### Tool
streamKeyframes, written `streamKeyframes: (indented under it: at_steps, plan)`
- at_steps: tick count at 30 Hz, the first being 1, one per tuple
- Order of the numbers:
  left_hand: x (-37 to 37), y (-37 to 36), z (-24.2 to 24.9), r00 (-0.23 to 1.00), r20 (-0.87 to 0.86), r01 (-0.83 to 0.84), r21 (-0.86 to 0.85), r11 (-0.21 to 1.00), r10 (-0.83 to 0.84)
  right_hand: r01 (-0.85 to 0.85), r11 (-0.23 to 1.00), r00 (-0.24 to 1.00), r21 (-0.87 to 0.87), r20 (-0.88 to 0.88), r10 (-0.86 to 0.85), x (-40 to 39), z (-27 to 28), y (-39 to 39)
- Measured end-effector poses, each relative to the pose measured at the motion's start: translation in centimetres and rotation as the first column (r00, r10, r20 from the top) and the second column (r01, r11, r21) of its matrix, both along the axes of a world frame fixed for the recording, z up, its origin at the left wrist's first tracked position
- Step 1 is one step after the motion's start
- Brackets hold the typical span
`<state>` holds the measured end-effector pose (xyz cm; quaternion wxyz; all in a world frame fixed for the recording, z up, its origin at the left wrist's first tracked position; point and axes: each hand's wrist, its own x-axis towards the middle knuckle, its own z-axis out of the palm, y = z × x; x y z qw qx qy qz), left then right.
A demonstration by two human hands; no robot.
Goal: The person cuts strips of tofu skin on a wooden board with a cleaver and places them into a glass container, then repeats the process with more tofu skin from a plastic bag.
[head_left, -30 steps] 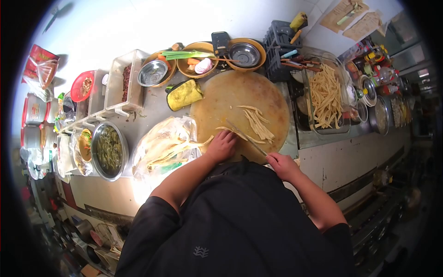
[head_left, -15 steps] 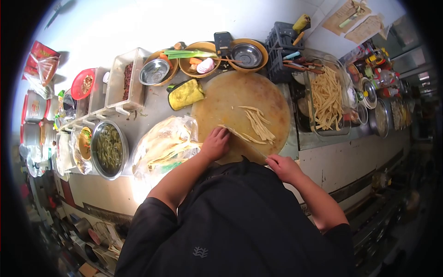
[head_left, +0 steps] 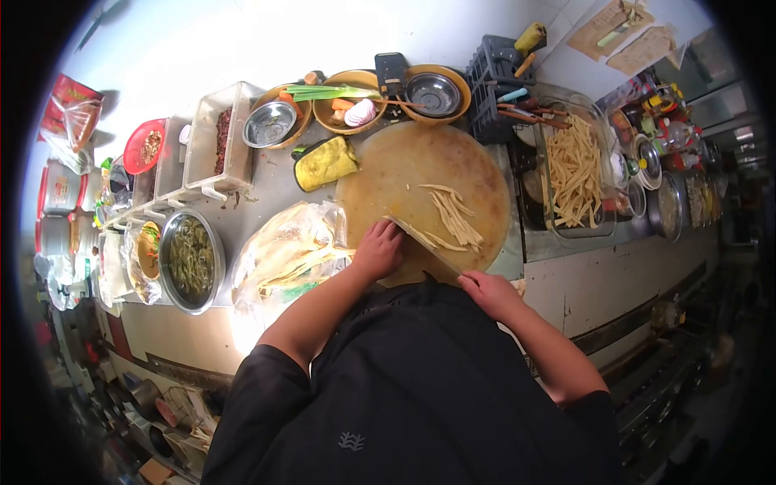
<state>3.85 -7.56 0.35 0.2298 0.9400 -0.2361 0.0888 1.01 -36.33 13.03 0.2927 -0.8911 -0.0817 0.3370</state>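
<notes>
Pale yellow, long thin strips (head_left: 457, 217) are lying in a loose bunch on the round, tan, stained cutting board (head_left: 388, 170), ahead of both hands and to the right of the left hand (head_left: 378, 249). One strip of the same kind is lying lower, just beside the long knife with a pale blade (head_left: 427, 250). The right hand (head_left: 491, 293) is closing its fingers around the knife's near end, and the blade is slanting up and leftward across the board. Its far end is reaching the left hand's fingertips. The left hand is curling its fingers down on the board; whether it is gripping a strip, I cannot tell. Behind it, a clear plastic bag of pale sheets (head_left: 283, 259) is resting near its wrist.

Compared with a second ago, the left hand is sitting slightly farther left, the right hand is sitting slightly lower, and the bunch is keeping its place on the board.
</notes>
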Motion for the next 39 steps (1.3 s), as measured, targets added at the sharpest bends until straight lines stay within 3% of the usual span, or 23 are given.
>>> streamKeyframes:
  at_steps: [9,12,14,16,18,20,21,22,23,24,25,26,27,28,29,31,35,39]
  plan:
    - [0.0,0.2,-0.7,1.000,-0.023,0.022,0.021,1.000,-0.021,0.056,0.991,0.998,0.122,-0.023,-0.053,0.5,-1.8,0.9]
    - [0.3,-0.2,-0.4,0.994,-0.069,0.092,0.017,0.996,-0.090,0.161,0.982,0.987,0.100,-0.040,-0.158,-1.0,-1.5,-0.1]
    - [1.1,-1.1,0.3,0.982,-0.123,0.144,0.002,0.990,-0.142,0.291,0.953,0.942,0.081,0.151,-0.300,-2.4,-2.2,-0.8]
    - [2.3,-2.5,0.8,0.941,-0.236,0.240,-0.038,0.970,-0.242,0.353,0.925,0.921,0.141,0.122,-0.370,-3.0,-2.2,-1.8]
    - [3.3,-3.8,0.5,0.933,-0.233,0.275,-0.037,0.961,-0.276,0.417,0.887,0.893,0.199,0.090,-0.440,-3.6,-2.2,-2.9]
    - [4.6,-4.5,0.9,0.921,-0.231,0.313,-0.040,0.949,-0.314,0.543,0.796,0.827,0.267,-0.004,-0.563,-4.5,-2.6,-4.4]
    - [5.5,-4.6,1.1,0.870,-0.395,0.310,-0.025,0.950,-0.295,0.549,0.792,0.823,0.266,-0.005,-0.568,-5.1,-2.6,-5.2]
    - [6.1,-4.7,1.3,0.795,-0.546,0.309,-0.009,0.951,-0.263,0.669,0.671,0.737,0.320,-0.164,-0.656,-5.5,-2.5,-5.9]
    - [6.5,-5.0,1.2,0.794,-0.546,0.315,-0.008,0.949,-0.268,0.775,0.529,0.628,0.345,-0.325,-0.708,-5.9,-2.3,-6.6]
    - [6.9,-5.5,1.1,0.882,-0.432,0.206,-0.008,0.979,-0.189,0.825,0.464,0.563,0.322,-0.387,-0.731,-6.1,-2.3,-7.1]
    - [7.2,-6.0,1.1,0.945,-0.312,0.095,-0.023,0.995,-0.097,0.827,0.460,0.559,0.322,-0.387,-0.734,-6.4,-2.5,-7.8]
    - [7.4,-6.6,1.2,0.944,-0.312,0.100,-0.024,0.995,-0.103,0.884,0.366,0.466,0.290,-0.481,-0.743,-6.8,-3.1,-8.5]
    - [7.6,-7.4,1.2,0.968,-0.249,0.034,0.053,0.998,-0.020,0.930,0.270,0.366,0.248,-0.567,-0.738,-7.2,-3.7,-9.3]
    - [7.7,-8.2,1.3,0.982,-0.178,-0.037,0.123,0.992,0.059,0.940,0.251,0.340,0.229,-0.635,-0.694,-7.7,-4.5,-10.1]
    - [7.8,-8.9,0.8,0.982,-0.179,-0.033,0.120,0.992,0.054,0.942,0.248,0.336,0.227,-0.633,-0.697,-8.0,-5.4,-10.5]
    - [7.6,-10.0,-0.2,0.968,-0.227,-0.077,0.123,0.989,0.103,0.973,0.167,0.225,0.160,-0.818,-0.530,-8.3,-7.1,-11.1]
    - [5.6,-11.5,-0.1,0.957,-0.276,-0.071,0.086,0.994,0.092,0.960,0.213,0.261,0.185,-0.868,-0.424,-7.3,-10.0,-9.4]
    - [3.1,-12.7,-0.8,0.973,-0.214,-0.118,-0.126,0.985,0.089,0.932,0.296,0.307,0.209,-0.890,-0.338,-5.2,-10.9,-6.5]
